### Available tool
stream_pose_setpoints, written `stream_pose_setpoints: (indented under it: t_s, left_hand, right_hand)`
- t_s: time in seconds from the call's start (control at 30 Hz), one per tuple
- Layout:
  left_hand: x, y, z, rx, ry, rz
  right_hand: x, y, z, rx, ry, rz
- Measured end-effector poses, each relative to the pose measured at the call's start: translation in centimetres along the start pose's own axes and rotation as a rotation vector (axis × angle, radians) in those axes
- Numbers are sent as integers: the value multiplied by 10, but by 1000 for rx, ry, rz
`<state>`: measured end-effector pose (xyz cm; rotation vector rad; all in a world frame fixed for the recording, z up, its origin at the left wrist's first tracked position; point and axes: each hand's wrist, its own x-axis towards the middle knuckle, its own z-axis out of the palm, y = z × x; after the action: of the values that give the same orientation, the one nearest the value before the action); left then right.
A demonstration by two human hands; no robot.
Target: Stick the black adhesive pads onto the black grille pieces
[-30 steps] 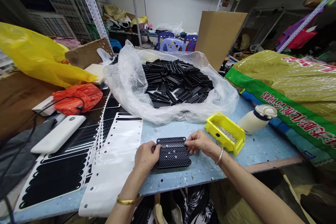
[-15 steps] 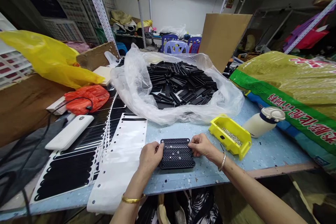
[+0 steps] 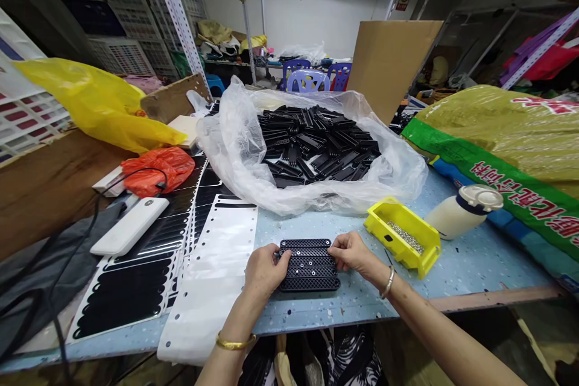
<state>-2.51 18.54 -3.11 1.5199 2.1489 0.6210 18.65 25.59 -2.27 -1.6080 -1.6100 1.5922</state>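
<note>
Several black plastic strips (image 3: 310, 283) with a lattice pattern lie side by side on the table in front of me. Small silvery ring-like pieces show on them, some near the middle and some at the ends. My left hand (image 3: 265, 270) grips the left ends, thumb on top. On the opposite side, my right hand (image 3: 353, 255) pinches the right ends of the upper strips with thumb and fingertips. Right of it stands a yellow bin (image 3: 407, 260) with many small metal pieces (image 3: 404, 235) in it.
Behind the strips, a clear plastic bag (image 3: 253, 190) lies open around a heap of black strips (image 3: 319, 139). White and black adhesive sheets (image 3: 217, 259) and a white power bank-like block (image 3: 129, 226) are at left. A cream bottle (image 3: 456, 214) and large sack (image 3: 506, 132) are at right.
The whole view has shifted slightly, so everything sits a little further right. My left thumb reaches a little further over the strips; both hands keep their hold.
</note>
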Motion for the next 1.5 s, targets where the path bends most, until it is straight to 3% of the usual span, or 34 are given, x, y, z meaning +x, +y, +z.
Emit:
stream_pose_setpoints:
  t_s: [0.13, 0.2, 0.37, 0.57, 1.3, 1.5]
  left_hand:
    - [1, -2, 2, -2, 33, -6]
    - [4, -4, 2, -115, 35, -32]
    - [13, -7, -2, -567, -165, -221]
    - [19, -6, -8, -725, -247, -234]
    - [31, -8, -18, -798, -431, -249]
    - [30, -9, -17, -785, -416, -238]
  right_hand:
    - [2, 3, 1, -1, 9, 2]
    - [3, 4, 1, -1, 9, 2]
    - [4, 5, 0, 10, -3, 4]
    - [2, 2, -2, 14, -23, 5]
    - [5, 4, -1, -22, -6, -22]
    - [4, 7, 3, -18, 31, -71]
